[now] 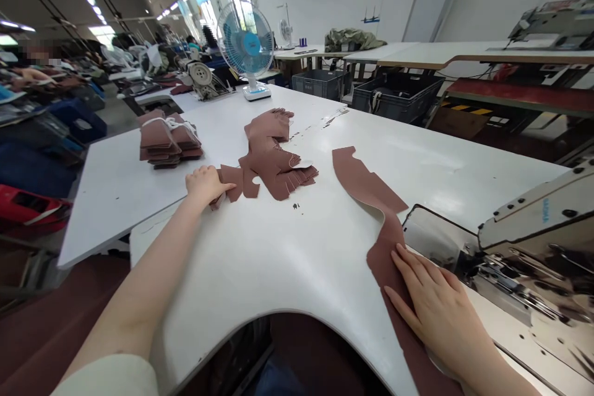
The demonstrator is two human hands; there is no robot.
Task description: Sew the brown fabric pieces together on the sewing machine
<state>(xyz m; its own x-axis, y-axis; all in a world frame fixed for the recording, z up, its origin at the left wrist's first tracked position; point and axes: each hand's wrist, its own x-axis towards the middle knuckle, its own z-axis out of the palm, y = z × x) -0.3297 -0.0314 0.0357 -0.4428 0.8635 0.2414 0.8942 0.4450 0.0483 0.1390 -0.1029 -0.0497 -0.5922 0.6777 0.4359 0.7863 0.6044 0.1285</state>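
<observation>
My left hand (204, 187) is at the left of the white table, its fingers bent around the edge of a small stack of brown pieces (233, 182). Right beside that stack lies a fanned pile of larger brown pieces (269, 158). My right hand (429, 300) lies with its fingers spread on a long brown strip (387, 247), which runs from the middle right of the table down past the front edge. A bundle of brown pieces tied with white strips (169, 139) sits further left.
A sewing machine (538, 247) stands close by my right hand. A blue and white fan (250, 43) is at the table's back. Grey crates (394, 96) stand behind the table, whose front edge (278, 311) curves inward.
</observation>
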